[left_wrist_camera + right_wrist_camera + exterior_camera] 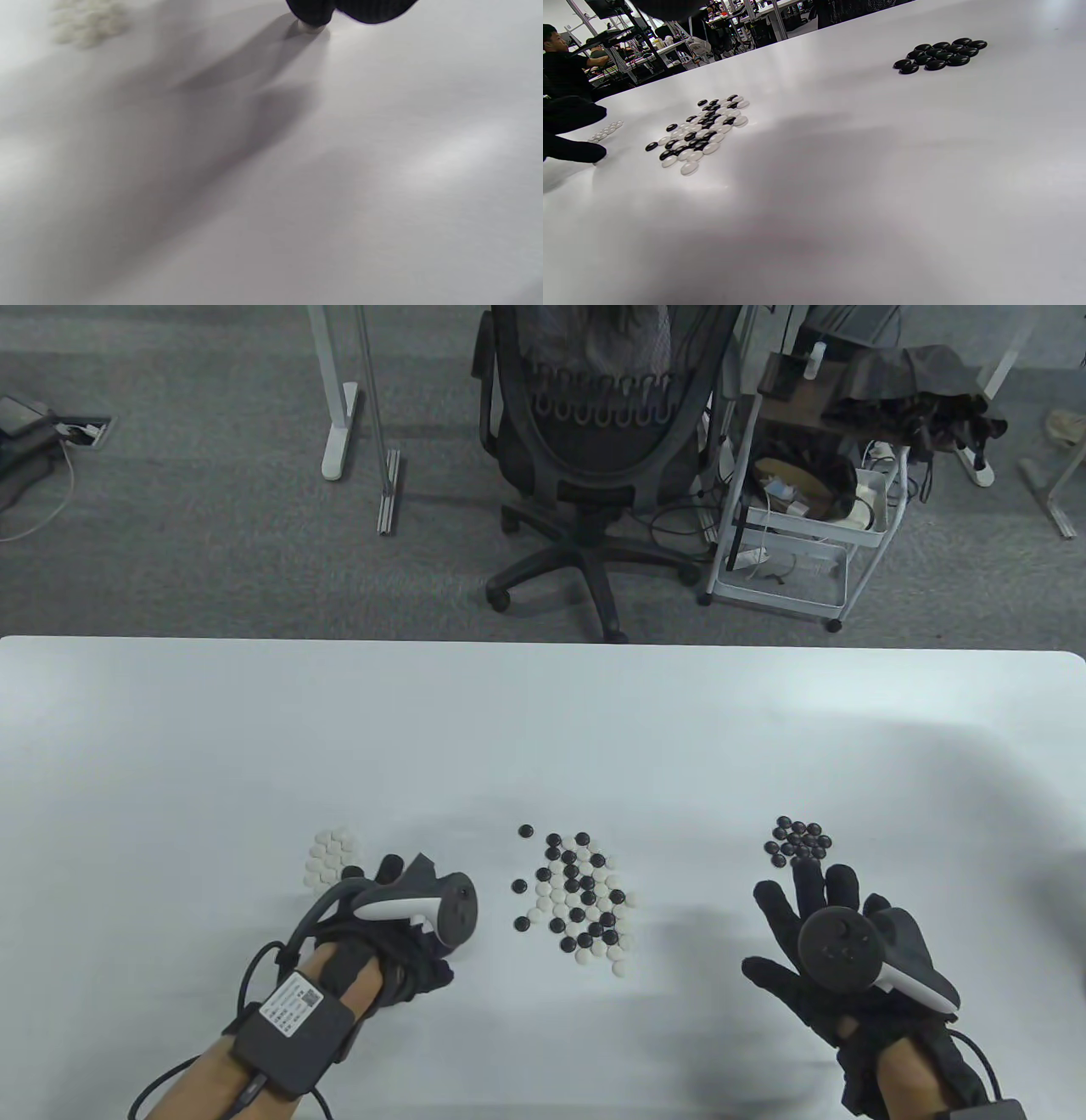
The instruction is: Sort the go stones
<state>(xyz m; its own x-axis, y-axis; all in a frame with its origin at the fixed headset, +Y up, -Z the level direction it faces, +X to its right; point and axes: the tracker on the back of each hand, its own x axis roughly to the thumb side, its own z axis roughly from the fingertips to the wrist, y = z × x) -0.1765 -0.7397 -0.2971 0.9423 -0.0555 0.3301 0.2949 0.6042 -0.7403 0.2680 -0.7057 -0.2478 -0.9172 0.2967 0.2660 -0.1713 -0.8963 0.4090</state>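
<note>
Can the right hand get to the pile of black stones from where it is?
Probably yes. The right hand is open, its fingers spread and pointing toward the black stone pile just beyond its fingertips. Only bare white table lies between them, and the mixed stone pile sits well off to the side.

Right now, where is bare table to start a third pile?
Bare: the table's far half beyond all stones, and the gap between mixed pile and black pile. Crowded: between white pile and mixed pile, where the left hand sits.
</note>
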